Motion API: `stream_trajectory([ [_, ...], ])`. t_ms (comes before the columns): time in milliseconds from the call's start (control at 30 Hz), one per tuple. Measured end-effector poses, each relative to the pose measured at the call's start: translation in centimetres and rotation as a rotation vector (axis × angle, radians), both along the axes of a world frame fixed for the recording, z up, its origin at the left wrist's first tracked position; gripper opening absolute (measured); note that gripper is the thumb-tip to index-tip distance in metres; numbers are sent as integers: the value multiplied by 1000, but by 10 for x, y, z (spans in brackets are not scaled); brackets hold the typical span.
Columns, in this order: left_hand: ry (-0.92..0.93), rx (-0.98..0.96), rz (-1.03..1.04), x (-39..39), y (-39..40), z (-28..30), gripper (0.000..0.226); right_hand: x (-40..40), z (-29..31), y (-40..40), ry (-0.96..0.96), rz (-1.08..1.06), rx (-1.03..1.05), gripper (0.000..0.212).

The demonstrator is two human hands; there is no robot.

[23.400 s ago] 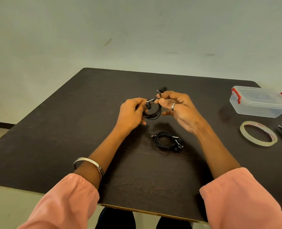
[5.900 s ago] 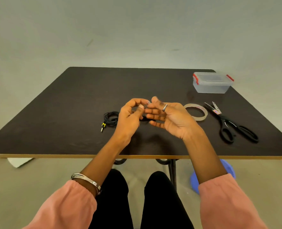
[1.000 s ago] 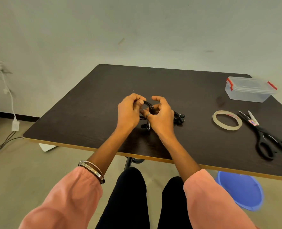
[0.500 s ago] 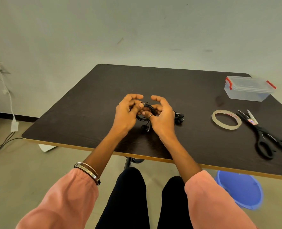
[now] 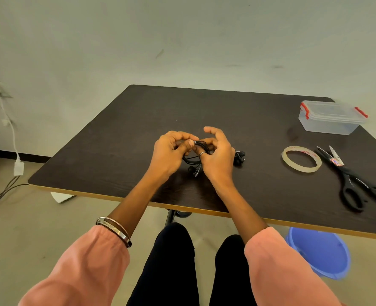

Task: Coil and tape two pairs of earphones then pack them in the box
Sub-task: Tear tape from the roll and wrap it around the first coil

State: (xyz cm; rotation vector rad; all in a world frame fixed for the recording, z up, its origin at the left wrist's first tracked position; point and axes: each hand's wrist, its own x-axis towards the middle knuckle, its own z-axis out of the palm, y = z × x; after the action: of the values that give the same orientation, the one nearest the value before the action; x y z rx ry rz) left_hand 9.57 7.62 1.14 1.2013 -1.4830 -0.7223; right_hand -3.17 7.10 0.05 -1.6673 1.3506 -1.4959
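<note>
Both hands hold one black coiled pair of earphones just above the dark table. My left hand pinches the coil's top with thumb and fingers. My right hand grips the coil's right side, its index finger raised. Earbuds hang below the coil. A second black pair of earphones lies on the table just right of my right hand, mostly hidden by it. The tape roll lies flat to the right. The clear box with red clips stands lidded at the far right corner.
Black scissors lie right of the tape, near the table's right side. A blue bucket stands on the floor under the table's near right edge. A charger and cables hang at the left wall.
My hands shifted slightly on the coil over the last second; my right index finger lifted higher. The second pair, tape, scissors and box stayed put.
</note>
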Motion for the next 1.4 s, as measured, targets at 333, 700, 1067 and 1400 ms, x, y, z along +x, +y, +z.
stream_trajectory([
  [333, 33, 151, -15, -7, 3, 4, 20, 2, -1, 4, 117, -93, -160, 44],
  [700, 179, 277, -77, -6, 4, 20, 14, 2, -5, 3, 278, -189, -194, 39],
  [1067, 254, 194, -22, 3, 6, 7, 18, -9, 3, -1, 186, 179, 97, 65],
  [1400, 186, 240, -64, 2, 10, 11, 15, -19, 25, -11, -475, 298, 439, 48],
])
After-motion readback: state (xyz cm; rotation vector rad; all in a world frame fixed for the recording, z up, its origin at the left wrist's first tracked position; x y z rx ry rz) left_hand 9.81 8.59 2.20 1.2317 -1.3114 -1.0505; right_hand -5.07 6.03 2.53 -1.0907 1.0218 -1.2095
